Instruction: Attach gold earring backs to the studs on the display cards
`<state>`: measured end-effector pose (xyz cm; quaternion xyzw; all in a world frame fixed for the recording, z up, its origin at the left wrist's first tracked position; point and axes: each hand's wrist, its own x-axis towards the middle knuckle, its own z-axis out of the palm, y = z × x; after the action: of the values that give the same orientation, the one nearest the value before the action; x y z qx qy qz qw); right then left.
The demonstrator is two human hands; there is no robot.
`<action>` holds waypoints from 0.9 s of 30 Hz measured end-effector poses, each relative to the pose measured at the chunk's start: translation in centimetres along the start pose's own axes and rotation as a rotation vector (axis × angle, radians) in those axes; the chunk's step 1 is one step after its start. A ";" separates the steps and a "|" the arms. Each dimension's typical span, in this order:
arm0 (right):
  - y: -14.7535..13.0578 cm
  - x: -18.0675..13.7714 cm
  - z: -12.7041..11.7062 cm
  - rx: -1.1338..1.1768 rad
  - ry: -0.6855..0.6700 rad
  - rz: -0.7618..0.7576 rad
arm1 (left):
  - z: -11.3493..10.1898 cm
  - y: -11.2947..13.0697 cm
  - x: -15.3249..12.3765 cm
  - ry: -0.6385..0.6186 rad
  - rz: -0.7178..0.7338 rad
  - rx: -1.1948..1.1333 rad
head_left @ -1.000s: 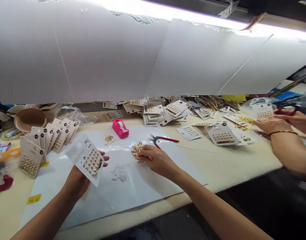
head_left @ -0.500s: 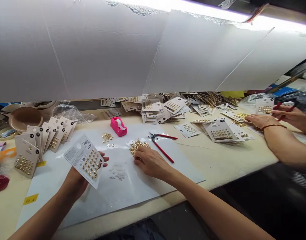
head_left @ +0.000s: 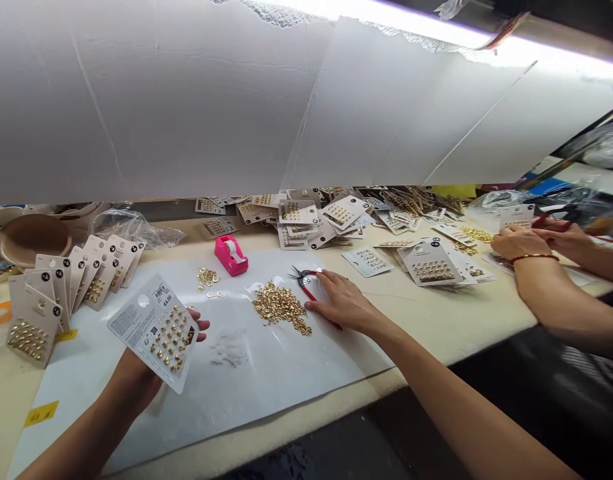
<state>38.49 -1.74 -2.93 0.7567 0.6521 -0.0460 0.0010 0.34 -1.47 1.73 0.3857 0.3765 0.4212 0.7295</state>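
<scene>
left hand: grip pinching one earring card, lower left of frame, long axis upper-left to lower-right, header end upper-left | right hand: fingers flat, unclosed, on one red pliers, nose upper-left, centre, beside one gold pile

The earring card is matt white paperboard set with shiny gold metal studs. On the smooth, faintly glossy white sheet lie a bright metal heap of gold findings, pliers with dark metal jaws and red plastic-coated handles, and a glossy pink plastic tape dispenser.
</scene>
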 end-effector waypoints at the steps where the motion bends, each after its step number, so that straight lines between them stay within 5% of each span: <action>1: 0.1 0.1 0.1 -0.007 -0.002 -0.012 | 0.0 0.0 0.0 0.014 -0.008 -0.003; 10: 1.5 0.1 -1.4 -0.049 0.057 -0.157 | 0.6 0.4 0.0 0.050 -0.020 -0.006; 17: -1.8 -5.0 -3.0 0.018 0.181 -0.203 | 1.2 0.4 0.0 0.084 -0.083 -0.030; 27: -5.1 -8.9 -3.3 0.042 -0.026 -0.371 | 0.8 0.2 -0.2 0.033 -0.080 -0.054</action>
<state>32.42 -9.55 1.23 0.6229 0.7792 -0.0687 -0.0150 0.94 -1.83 2.29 0.3435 0.3922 0.4079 0.7495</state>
